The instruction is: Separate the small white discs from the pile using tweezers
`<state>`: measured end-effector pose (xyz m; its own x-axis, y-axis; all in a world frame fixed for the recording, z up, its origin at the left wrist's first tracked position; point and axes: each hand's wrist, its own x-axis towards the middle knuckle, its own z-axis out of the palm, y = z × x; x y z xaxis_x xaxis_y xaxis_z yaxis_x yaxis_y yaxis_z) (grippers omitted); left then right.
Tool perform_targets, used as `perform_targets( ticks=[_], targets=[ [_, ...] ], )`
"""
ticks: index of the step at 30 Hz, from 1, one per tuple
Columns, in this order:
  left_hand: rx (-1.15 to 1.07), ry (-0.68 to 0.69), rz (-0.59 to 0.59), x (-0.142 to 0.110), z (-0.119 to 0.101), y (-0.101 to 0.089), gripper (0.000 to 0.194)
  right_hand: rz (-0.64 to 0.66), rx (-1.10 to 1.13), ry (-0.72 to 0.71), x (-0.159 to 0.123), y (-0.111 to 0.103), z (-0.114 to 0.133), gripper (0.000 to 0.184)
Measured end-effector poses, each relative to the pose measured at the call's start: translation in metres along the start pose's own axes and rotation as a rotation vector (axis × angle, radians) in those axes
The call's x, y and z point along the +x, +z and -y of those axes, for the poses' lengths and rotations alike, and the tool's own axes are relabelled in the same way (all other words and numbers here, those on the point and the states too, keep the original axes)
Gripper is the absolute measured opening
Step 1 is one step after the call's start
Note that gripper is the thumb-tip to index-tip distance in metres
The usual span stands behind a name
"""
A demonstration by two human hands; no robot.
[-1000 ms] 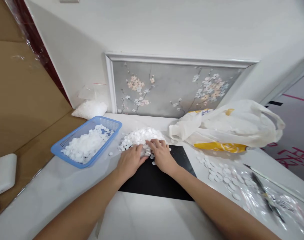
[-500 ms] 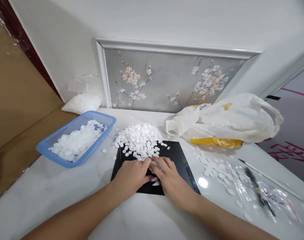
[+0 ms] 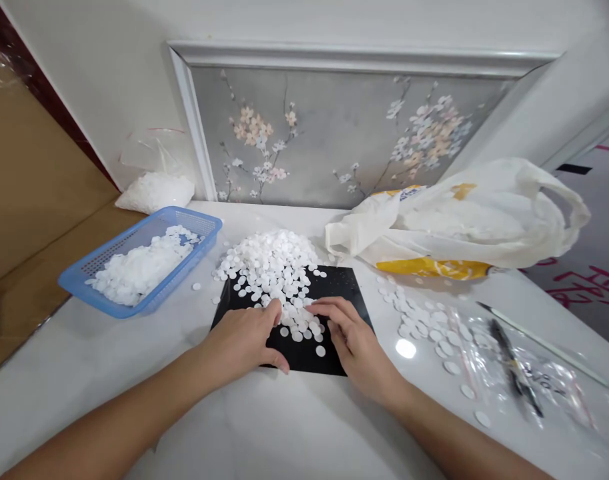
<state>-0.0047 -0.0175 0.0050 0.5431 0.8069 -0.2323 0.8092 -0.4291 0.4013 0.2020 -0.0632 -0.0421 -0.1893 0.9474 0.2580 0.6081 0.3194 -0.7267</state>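
Observation:
A heap of small white discs (image 3: 271, 257) covers the far part of a black board (image 3: 304, 357) and spills past its back left edge. More discs trail toward the middle of the board, between my hands. My left hand (image 3: 247, 337) rests over the board's left side, thumb spread away from the fingers, beside the near discs. On the other side, my right hand (image 3: 351, 337) is bent with fingers apart, its fingertips by the right edge of the discs. Neither hand visibly holds a disc.
At left stands a blue plastic basket (image 3: 109, 307) with white discs in it, a clear bag (image 3: 157, 190) of white material behind. A white and yellow carrier bag (image 3: 449, 233) lies back right. Scattered discs, clear plastic bags, a black pen (image 3: 514, 367) and a thin white stick (image 3: 544, 343) lie at right.
My hands have moved apart from each other, the left one leftward, the right one slightly right. Discs lie exposed between them where the hands met. The view has tilted down a little.

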Motion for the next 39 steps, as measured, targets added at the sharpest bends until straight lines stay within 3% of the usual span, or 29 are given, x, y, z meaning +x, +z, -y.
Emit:
perform_targets(
  ticks=[4,8,12,20,27,32,35,39],
  targets=[
    [0.006,0.096,-0.037,0.0,-0.013,0.01,0.028,-0.161,0.063,0.15,0.01,-0.015,-0.003,0.022],
    [0.009,0.157,-0.054,0.002,-0.013,0.019,0.01,-0.251,0.003,0.327,0.02,-0.041,-0.02,0.018],
    [-0.096,0.194,-0.028,0.003,-0.005,0.017,0.011,-0.232,-0.085,0.289,0.024,-0.053,-0.041,0.017],
    [-0.175,0.11,-0.047,0.005,0.003,0.008,0.004,-0.026,-0.116,0.247,0.023,-0.035,-0.037,0.015],
    [-0.233,0.055,0.023,0.005,0.006,0.004,0.014,0.009,-0.181,0.283,0.021,-0.043,-0.026,0.011],
    [-0.264,0.035,0.026,0.006,0.005,0.002,0.014,0.121,0.103,0.394,0.012,-0.038,-0.009,0.014],
    [-0.262,0.08,-0.002,0.006,0.005,0.003,0.004,0.239,0.228,0.338,0.006,-0.021,0.003,0.008],
    [-0.297,0.085,-0.027,0.006,0.005,0.003,0.011,0.218,0.187,0.15,0.003,-0.001,0.01,0.012]
  ],
)
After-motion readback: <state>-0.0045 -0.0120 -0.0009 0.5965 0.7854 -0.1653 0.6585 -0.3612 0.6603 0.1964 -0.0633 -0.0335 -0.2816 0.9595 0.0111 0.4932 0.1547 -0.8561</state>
